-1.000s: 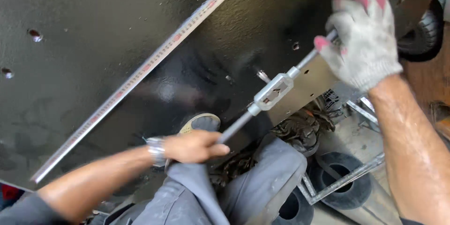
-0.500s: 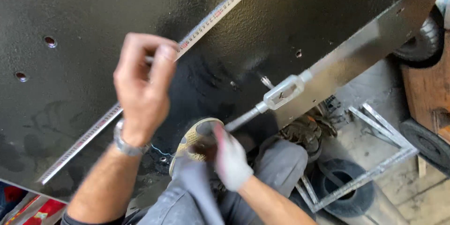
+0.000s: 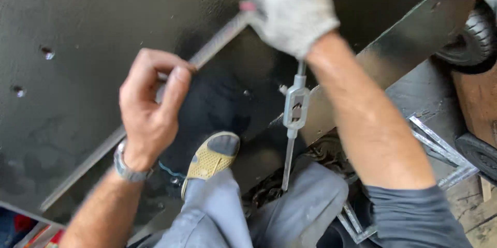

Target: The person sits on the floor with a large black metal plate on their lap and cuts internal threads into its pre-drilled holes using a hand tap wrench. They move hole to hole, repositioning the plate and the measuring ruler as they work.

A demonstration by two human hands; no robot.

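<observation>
A large black-painted metal plate fills the view. A long steel ruler lies slantwise across it. My bare left hand, with a wristwatch, pinches the ruler between thumb and fingers. A silver tap wrench stands in the plate near its lower edge, its handles almost vertical. My gloved right hand is closed over the upper handle, right by the ruler's upper end. The lower handle points down toward my knees.
Two small holes sit in the plate at the left. My foot in a yellowish shoe and grey trouser legs are below the plate's edge. A rubber wheel and a metal frame are at the right.
The tap wrench has swung from slanted to almost vertical. My right hand went from its lower handle up to the upper one. My left hand stays on the ruler.
</observation>
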